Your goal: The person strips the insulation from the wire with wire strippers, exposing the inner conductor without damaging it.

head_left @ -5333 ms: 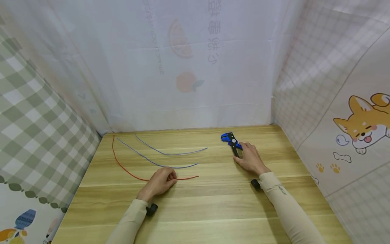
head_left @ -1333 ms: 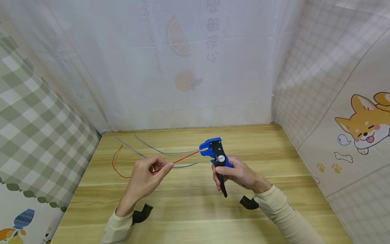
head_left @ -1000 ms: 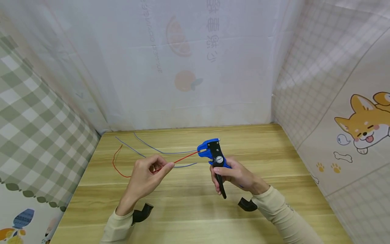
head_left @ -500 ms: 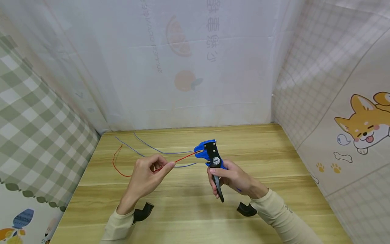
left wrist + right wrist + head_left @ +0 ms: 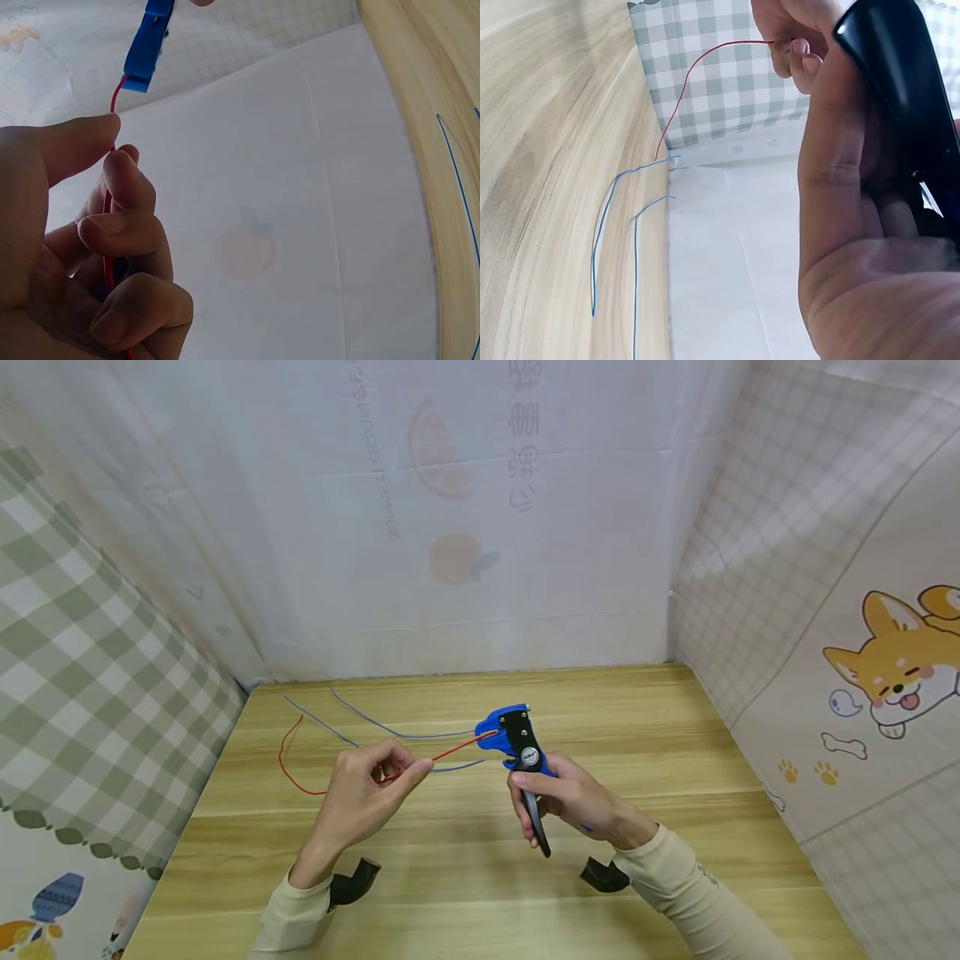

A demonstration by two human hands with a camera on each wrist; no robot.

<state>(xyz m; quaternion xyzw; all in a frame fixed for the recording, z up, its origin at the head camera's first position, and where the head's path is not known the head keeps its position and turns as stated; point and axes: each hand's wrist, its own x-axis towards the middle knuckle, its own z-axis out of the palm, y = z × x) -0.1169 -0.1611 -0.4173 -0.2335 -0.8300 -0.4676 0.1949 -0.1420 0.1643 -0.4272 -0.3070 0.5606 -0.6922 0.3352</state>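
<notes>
A pale wood-grain tabletop [image 5: 480,910] sits in a booth of hanging cloth: a green-and-white checked panel [image 5: 60,593] on the left, a white fruit-printed sheet [image 5: 300,568] behind, and a grid-patterned panel with a cartoon dog [image 5: 907,660] on the right. Two thin blue insulated wires lie towards the back left, the farther one [image 5: 435,737] passing out of sight behind the tool's nose, the nearer one [image 5: 460,767] partly hidden by the left hand [image 5: 363,797].

The hands are apart, joined only by the work. The left pinches a thin red insulated wire [image 5: 457,749] between thumb and forefinger; its tail curves back to the tabletop. The right hand [image 5: 573,793] wraps the handles of a blue-and-black wire stripper [image 5: 515,737], whose nose takes in the wire's near end above the tabletop. Whether the jaws bite on it I cannot tell.

The likeliest trouble is slippage: a light pinch on so thin a wire could let it slide through the fingertips if the tool pulls. Too shallow or slanted an entry could make the jaws miss or tear the insulation, and too hard a squeeze could nick the core.
</notes>
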